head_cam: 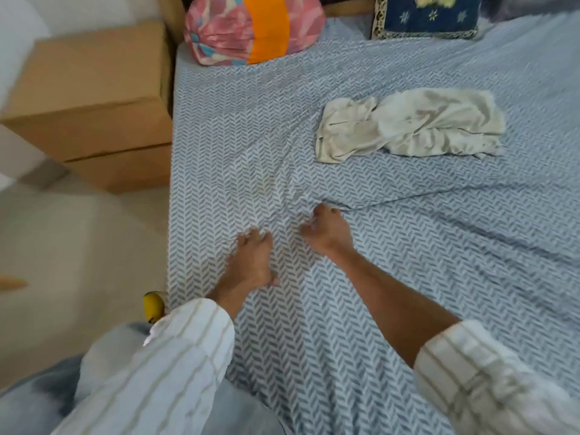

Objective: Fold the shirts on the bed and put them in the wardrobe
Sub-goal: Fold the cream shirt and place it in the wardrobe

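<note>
- The left hand (252, 262) lies on the bed sheet (408, 262) near the left edge of the bed, with the fingers bent and the tips pressing into the cloth. It seems to gather a little of the sheet, but whether it truly grips it cannot be told.
- The right hand (326, 230) is just beside the left one, a little farther up the bed. Its fingers are curled and they pinch a fold of the sheet; creases run out from this point across the cloth.
- Both forearms are bare, and the striped white sleeves (188, 350) are pushed back toward the elbows.
- The sheet is pale blue with a grey herringbone pattern, and it is wrinkled around both hands.
- A cream-white shirt (411, 124) lies crumpled, not folded, on the sheet, well apart from the hands, toward the upper right.
- At the head of the bed a pink pillow with an orange band (254, 26) rests, and to its right there is a dark blue cushion (426, 17) with a pale border.
- Two cardboard boxes (91, 98), one on the other, stand on the floor against the left side of the bed.
- A small yellow thing (153, 306) shows on the floor near the left sleeve; it is too blurred to name.
</note>
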